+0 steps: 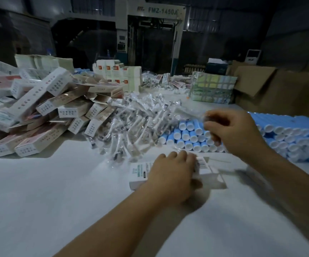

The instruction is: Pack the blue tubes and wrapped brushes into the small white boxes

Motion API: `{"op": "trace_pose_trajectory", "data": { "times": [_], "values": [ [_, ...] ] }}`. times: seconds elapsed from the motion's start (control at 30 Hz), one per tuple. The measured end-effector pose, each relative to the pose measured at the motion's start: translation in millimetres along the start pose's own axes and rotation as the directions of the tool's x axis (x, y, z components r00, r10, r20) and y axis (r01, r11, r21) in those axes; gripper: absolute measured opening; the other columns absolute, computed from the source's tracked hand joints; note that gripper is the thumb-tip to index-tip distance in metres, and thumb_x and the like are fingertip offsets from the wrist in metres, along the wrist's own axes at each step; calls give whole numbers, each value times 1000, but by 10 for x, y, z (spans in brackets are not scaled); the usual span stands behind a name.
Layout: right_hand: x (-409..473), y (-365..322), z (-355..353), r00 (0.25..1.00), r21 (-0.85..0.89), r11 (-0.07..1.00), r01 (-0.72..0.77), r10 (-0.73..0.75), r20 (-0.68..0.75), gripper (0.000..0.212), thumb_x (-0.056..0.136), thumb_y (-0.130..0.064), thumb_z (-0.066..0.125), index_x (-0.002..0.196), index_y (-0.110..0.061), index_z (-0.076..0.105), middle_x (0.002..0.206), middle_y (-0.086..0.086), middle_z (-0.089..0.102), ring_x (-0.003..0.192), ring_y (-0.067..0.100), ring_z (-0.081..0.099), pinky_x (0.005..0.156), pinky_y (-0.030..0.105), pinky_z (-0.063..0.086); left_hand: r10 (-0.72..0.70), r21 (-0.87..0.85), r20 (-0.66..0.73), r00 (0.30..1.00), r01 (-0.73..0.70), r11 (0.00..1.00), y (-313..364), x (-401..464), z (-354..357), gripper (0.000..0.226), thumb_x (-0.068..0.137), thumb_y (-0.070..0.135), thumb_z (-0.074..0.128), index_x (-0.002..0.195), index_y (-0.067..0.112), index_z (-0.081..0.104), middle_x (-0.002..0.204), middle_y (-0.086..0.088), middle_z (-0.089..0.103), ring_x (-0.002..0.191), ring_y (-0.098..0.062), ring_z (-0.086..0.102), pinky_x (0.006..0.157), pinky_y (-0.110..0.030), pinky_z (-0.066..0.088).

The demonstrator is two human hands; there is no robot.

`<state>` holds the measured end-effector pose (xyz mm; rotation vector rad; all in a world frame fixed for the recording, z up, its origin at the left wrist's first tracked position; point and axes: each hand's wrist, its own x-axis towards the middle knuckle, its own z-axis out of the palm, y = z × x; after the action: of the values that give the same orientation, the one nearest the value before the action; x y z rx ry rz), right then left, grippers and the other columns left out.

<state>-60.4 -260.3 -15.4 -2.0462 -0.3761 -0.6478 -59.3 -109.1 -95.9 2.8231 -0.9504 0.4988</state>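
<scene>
A small white box lies on the white table in front of me, its right end flaps open. My left hand lies over it and grips it, fingers curled over its far edge. My right hand hovers above the stacked blue tubes, fingers curled round something clear and blurred, seemingly a wrapped brush. A heap of wrapped brushes lies just left of the tubes.
A big pile of filled white boxes covers the left of the table. More blue tubes stretch to the right. Stacks of flat cartons, a strapped bundle and brown cardboard boxes stand behind.
</scene>
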Motion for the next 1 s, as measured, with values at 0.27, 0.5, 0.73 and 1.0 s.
{"op": "trace_pose_trajectory", "data": {
  "times": [0.27,0.5,0.73,1.0],
  "values": [
    [-523,772,-553,915,76,944,-320,329,-232,27,90,6,54,75,-16,60,50,-8,52,43,6,46,43,20,42,-81,40,-147,986,87,995,-74,70,112,70,84,68,41,138,27,26,126,5,45,113,-19,44,87,-32,33],
    [-584,710,-398,995,-380,921,-91,70,-67,10,87,-4,63,90,-11,71,82,-12,45,68,-4,48,66,3,34,-133,56,-200,971,147,988,-51,72,122,71,82,70,41,138,29,27,126,7,46,112,-18,45,89,-32,34],
    [-663,516,-147,984,-210,964,-166,149,-94,17,84,-3,66,94,-13,74,83,-1,66,78,13,62,73,16,49,-10,70,-192,981,24,997,110,39,152,71,83,67,42,140,26,29,126,7,47,112,-17,45,88,-32,33],
    [-680,411,-105,910,338,849,-406,408,67,37,95,-7,51,127,-25,53,85,-5,75,76,6,71,56,12,50,-11,40,-229,973,21,999,91,23,152,70,83,69,39,139,29,26,127,9,44,112,-14,43,89,-29,31]
  ]
}}
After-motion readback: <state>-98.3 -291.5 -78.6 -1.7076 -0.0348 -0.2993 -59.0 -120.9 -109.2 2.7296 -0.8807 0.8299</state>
